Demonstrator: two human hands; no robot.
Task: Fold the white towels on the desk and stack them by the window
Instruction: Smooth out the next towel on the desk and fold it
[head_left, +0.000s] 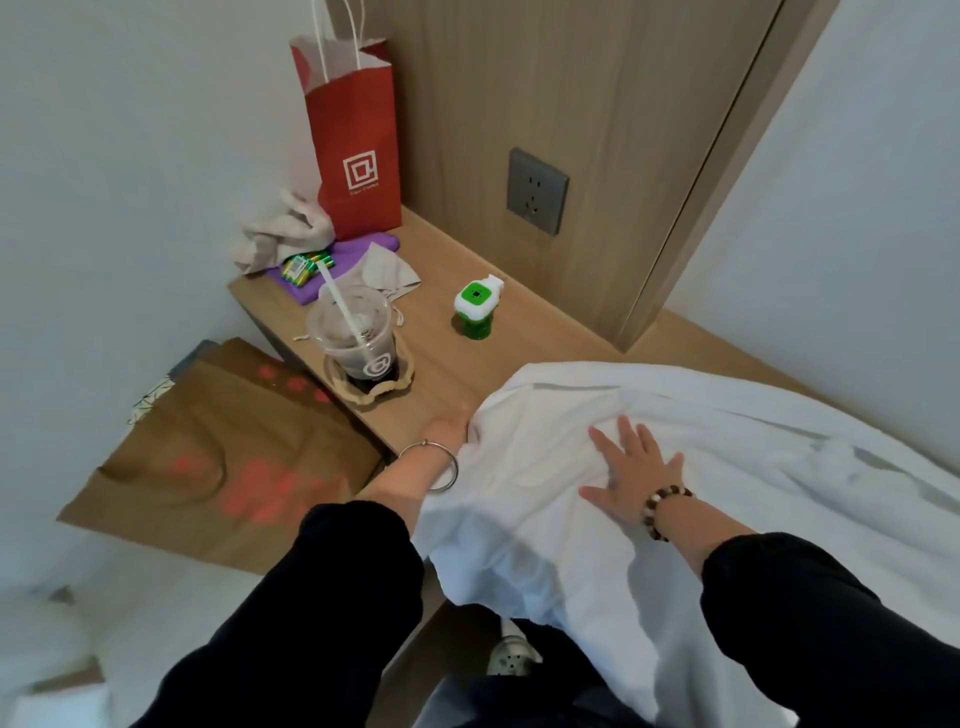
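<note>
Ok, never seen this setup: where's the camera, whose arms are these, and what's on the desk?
There is no machine here: a person wears one wide camera on the head, looking down at their own two arms. The right hand lies flat, fingers spread, on a crumpled white towel that covers the near end of the wooden desk and hangs over its front edge. The left hand is at the towel's left edge; its fingers are partly hidden, so a hold cannot be confirmed. Further back stand a clear plastic cup with a straw, a green-and-white gadget and a red paper bag.
</note>
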